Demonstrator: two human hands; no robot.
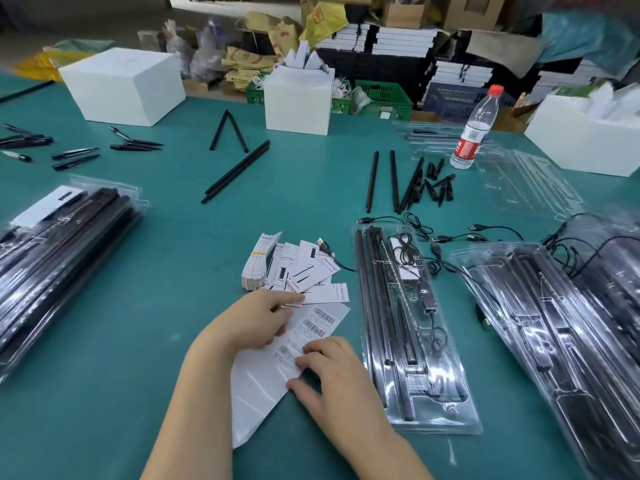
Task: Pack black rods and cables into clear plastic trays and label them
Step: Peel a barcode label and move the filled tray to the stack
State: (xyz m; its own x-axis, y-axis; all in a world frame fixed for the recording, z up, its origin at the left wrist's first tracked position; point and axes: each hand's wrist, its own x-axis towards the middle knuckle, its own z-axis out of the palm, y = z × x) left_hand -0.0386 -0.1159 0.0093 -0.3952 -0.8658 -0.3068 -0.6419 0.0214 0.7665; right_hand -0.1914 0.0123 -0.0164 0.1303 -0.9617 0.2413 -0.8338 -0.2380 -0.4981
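A white label sheet with barcode stickers lies on the green table in front of me. My left hand rests on its upper part with fingers curled onto it. My right hand pinches the sheet's right edge, thumb below and fingertips on a barcode sticker. Right of the sheet lies a clear plastic tray holding black rods and a coiled black cable. Loose black rods and more rods with short tips lie farther back. Loose USB cables sit behind the tray.
Printed cards are scattered just beyond the sheet. Stacks of packed trays stand at the left and right. Empty trays, a water bottle and white boxes line the back.
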